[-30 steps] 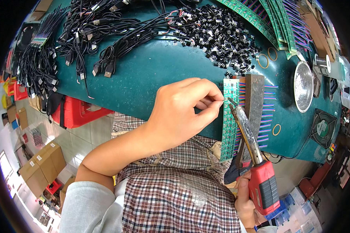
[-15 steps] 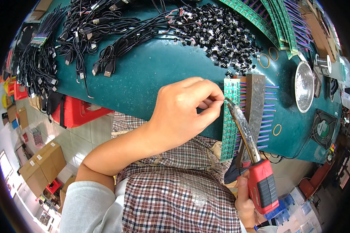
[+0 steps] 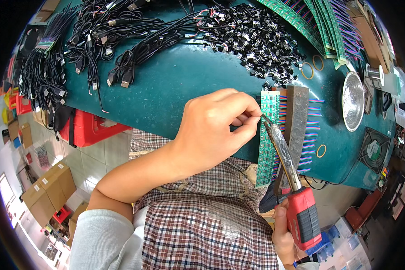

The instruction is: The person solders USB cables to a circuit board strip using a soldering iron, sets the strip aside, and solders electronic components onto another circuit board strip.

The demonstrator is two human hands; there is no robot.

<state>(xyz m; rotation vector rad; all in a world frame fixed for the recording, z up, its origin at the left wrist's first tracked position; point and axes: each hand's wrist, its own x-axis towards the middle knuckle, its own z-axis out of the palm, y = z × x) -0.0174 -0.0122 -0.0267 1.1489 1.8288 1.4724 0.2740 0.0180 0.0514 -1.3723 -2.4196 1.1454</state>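
Observation:
My left hand (image 3: 216,128) is closed in a pinch at the left edge of a green circuit board panel (image 3: 268,135). Whatever lies between its thumb and forefinger is too small and too hidden to make out. In my right hand (image 3: 282,236) is a soldering iron (image 3: 304,220) with a red and black handle. Its dark tip meets the board just beside my left fingertips. Thin coloured wires (image 3: 313,128) run out from the board's right side, under a long grey bar (image 3: 296,119) that lies across them.
Small black connectors (image 3: 261,42) are heaped beyond the board. Bundled black USB cables (image 3: 121,67) lie far left. At right are a metal bowl (image 3: 353,101), a solder spool (image 3: 374,75), a fan (image 3: 374,149) and rubber bands (image 3: 321,150). More circuit boards (image 3: 324,27) stand at the far right.
Almost everything holds still. The board, bar and bowl sit very slightly further right in the picture; both hands keep their grips, and the iron's tip stays by my left fingertips.

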